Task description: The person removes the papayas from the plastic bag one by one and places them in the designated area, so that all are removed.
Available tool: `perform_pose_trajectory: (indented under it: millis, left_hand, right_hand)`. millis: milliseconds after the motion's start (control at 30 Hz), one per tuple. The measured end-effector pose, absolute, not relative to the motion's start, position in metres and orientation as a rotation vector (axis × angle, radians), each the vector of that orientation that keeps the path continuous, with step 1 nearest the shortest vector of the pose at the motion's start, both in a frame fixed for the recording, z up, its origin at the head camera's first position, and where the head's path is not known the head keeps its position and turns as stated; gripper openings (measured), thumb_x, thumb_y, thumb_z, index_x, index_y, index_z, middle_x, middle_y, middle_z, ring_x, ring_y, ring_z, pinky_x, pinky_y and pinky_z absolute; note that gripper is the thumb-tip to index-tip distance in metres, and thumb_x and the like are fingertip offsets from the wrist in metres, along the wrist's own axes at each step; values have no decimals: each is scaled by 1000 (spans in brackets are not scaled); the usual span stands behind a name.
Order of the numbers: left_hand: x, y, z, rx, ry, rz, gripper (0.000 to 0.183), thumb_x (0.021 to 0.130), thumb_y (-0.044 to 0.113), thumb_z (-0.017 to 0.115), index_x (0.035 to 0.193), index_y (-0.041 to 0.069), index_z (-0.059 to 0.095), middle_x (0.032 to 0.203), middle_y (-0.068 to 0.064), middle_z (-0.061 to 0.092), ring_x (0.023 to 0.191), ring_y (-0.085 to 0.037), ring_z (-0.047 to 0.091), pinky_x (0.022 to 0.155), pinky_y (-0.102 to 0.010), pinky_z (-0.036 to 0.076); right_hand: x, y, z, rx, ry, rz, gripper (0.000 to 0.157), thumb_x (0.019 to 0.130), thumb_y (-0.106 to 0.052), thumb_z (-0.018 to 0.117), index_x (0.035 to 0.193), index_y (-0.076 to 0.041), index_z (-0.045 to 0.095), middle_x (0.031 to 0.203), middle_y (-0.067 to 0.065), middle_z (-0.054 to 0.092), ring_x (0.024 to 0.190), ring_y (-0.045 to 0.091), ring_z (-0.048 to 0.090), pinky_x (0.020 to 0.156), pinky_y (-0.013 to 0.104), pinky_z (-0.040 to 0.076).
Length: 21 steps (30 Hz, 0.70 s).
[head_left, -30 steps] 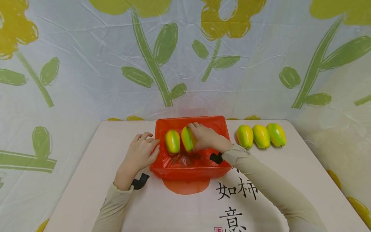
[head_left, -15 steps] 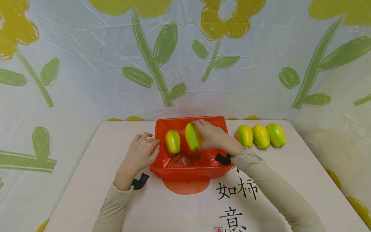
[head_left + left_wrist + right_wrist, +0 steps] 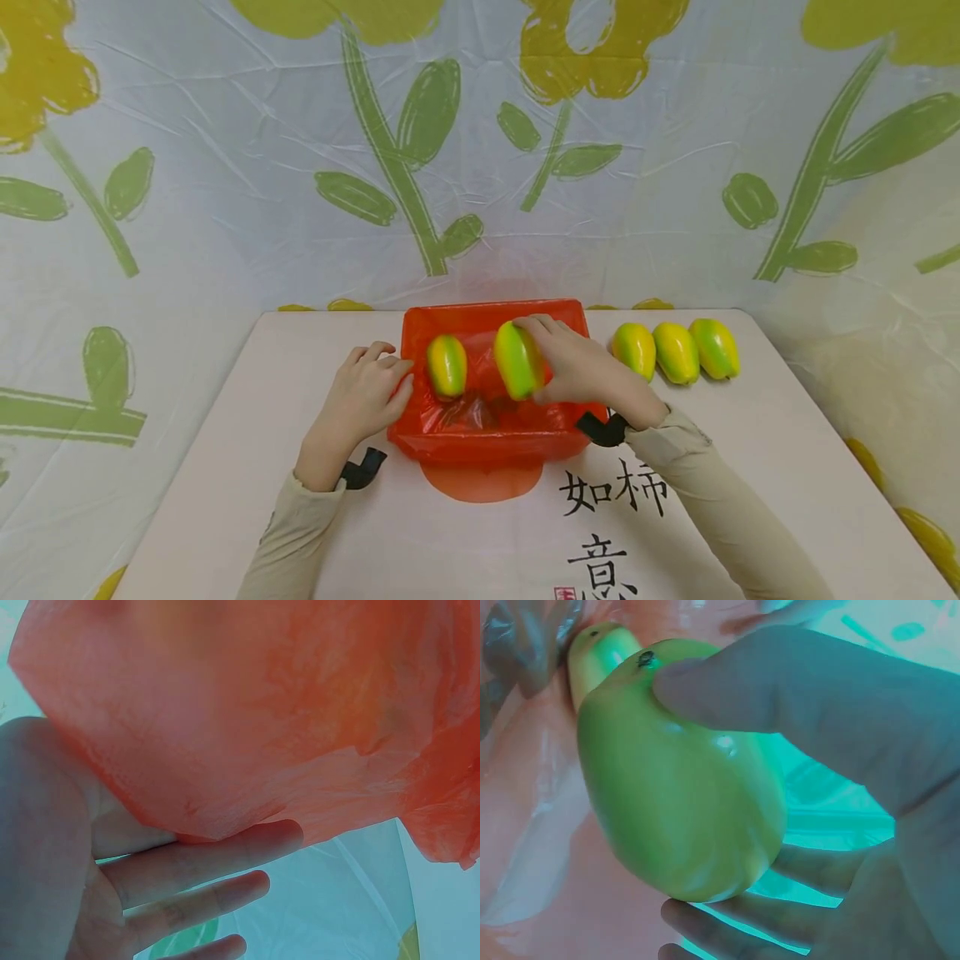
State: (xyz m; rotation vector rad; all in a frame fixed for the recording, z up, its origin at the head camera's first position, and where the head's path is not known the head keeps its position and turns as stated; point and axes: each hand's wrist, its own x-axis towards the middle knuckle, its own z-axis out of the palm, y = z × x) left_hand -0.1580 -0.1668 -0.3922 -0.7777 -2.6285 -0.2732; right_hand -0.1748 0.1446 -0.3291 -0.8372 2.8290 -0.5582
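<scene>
My right hand (image 3: 570, 358) grips a yellow-green papaya (image 3: 519, 360) between thumb and fingertips, above the right half of a red plastic-lined box (image 3: 487, 448). In the right wrist view the thumb presses near the dark stem end of the held papaya (image 3: 675, 787), while fingers support its lower side. Another papaya (image 3: 447, 367) lies inside the box toward the left. My left hand (image 3: 367, 392) is at the box's left wall. From the left wrist, its fingers look mostly straight, and the index finger (image 3: 217, 859) touches the red plastic (image 3: 247, 727).
To the right of the box, several papayas stand in a row on the table, the nearest one (image 3: 634, 352) close to my right forearm. Black printed characters (image 3: 611, 492) mark the pale tabletop (image 3: 390, 533). A flower-patterned cloth (image 3: 645, 208) rises behind the table.
My right hand has drawn rightward with the papaya, away from the papaya lying at the left of the box. The left hand has stayed in place.
</scene>
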Motion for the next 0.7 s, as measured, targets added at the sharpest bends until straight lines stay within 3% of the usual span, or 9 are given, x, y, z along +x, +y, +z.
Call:
perform_pose_trajectory:
  millis: [200, 700]
  left_hand:
    - [-158, -166, -392, -775, -2637, -272, 24, 90, 17, 63, 105, 2, 75, 94, -10, 74, 106, -33, 58, 92, -51, 46]
    - [-158, -166, -393, -774, -2636, -263, 24, 90, 17, 63, 104, 2, 75, 94, -10, 74, 106, -33, 58, 92, -50, 46]
  right_hand:
    - [-162, 157, -326, -876, 2875, -625, 97, 68, -13, 85, 150, -10, 33, 145, 10, 42, 116, 28, 50, 87, 47, 54]
    - [-135, 197, -313, -775, 2895, -750, 98, 67, -7, 78, 152, -18, 30, 151, 6, 37, 111, 27, 57, 85, 46, 55]
